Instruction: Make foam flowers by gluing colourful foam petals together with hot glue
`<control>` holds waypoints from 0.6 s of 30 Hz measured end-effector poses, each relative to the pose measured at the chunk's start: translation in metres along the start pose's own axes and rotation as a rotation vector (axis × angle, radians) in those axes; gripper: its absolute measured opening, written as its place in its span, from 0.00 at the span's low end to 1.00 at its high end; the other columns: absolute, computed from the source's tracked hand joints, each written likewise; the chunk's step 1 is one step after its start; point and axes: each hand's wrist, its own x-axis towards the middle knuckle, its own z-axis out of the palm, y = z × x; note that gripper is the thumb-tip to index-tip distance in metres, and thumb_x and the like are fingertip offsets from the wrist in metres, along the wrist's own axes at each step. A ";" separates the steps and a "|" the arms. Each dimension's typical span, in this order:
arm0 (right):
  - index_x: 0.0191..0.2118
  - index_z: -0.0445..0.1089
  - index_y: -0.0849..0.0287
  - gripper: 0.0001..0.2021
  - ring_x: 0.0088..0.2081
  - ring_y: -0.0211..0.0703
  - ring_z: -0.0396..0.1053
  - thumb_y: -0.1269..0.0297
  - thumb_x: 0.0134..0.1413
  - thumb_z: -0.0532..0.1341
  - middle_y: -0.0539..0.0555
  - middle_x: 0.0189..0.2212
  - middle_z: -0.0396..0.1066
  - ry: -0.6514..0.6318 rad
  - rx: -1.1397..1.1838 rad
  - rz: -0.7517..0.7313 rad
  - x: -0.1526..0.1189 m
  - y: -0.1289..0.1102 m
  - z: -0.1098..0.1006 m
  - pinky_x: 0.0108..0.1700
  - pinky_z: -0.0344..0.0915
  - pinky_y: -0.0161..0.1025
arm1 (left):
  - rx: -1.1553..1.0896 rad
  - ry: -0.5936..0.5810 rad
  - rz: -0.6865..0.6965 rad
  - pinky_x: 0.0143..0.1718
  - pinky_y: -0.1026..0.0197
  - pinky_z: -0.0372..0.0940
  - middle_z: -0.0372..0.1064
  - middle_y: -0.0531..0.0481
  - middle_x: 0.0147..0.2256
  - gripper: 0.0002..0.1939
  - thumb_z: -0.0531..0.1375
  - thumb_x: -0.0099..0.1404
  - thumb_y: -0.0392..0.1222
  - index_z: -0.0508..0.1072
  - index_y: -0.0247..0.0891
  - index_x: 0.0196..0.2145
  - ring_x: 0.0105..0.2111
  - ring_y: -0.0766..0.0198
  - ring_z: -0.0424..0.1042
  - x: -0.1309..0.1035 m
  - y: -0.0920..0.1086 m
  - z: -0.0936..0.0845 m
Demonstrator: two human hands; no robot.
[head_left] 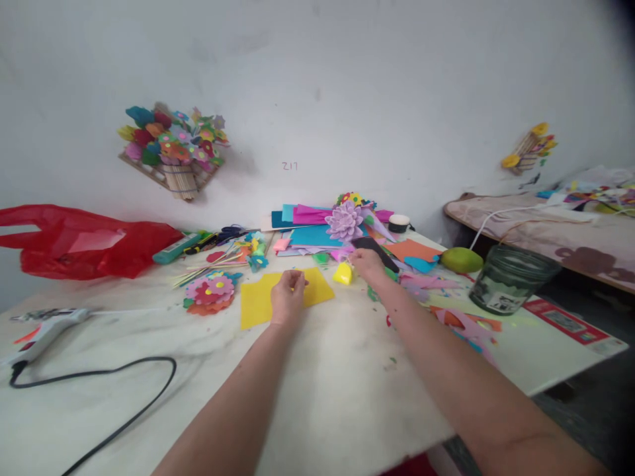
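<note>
My left hand (289, 295) is over a yellow sheet (256, 303) that lies flat on the table. Its fingers are curled together in a pinch; what they hold, if anything, is too small to make out. Farther right, my right hand (369, 266) has its fingers closed just beside a small bright yellow piece (342, 274). Whether the fingertips touch that piece I cannot tell. Beyond the right hand lie a dark flat phone-like slab (374, 251) and a purple layered flower (344, 221).
Stacked coloured sheets (310, 236) lie by the wall. Left are felt flowers (211, 291), a red plastic bag (99, 241) and a white glue gun (54, 334) with a black cord. A glass jar (513, 281), a green oval fruit (461, 259) and scraps stand right.
</note>
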 end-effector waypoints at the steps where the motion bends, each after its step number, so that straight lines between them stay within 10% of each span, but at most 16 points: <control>1: 0.22 0.72 0.60 0.08 0.32 0.49 0.65 0.67 0.43 0.57 0.59 0.25 0.70 -0.032 -0.154 -0.027 -0.002 -0.003 0.000 0.33 0.57 0.41 | -0.002 -0.012 -0.007 0.28 0.63 0.62 0.72 0.47 0.29 0.12 0.55 0.55 0.50 0.67 0.39 0.33 0.30 0.62 0.71 0.000 -0.001 0.000; 7: 0.43 0.70 0.59 0.15 0.44 0.52 0.60 0.66 0.49 0.54 0.61 0.43 0.67 0.045 -0.553 -0.304 -0.012 -0.026 0.002 0.42 0.53 0.44 | 0.011 -0.041 -0.080 0.29 0.63 0.63 0.72 0.45 0.30 0.10 0.57 0.54 0.46 0.68 0.39 0.32 0.29 0.63 0.71 0.005 -0.012 0.001; 18: 0.36 0.71 0.63 0.11 0.42 0.52 0.61 0.74 0.49 0.52 0.62 0.36 0.70 -0.161 -0.887 -0.674 -0.010 -0.050 0.030 0.42 0.49 0.46 | -0.010 0.023 -0.027 0.31 0.62 0.64 0.72 0.46 0.29 0.08 0.55 0.56 0.45 0.66 0.37 0.31 0.30 0.63 0.72 0.002 -0.002 0.000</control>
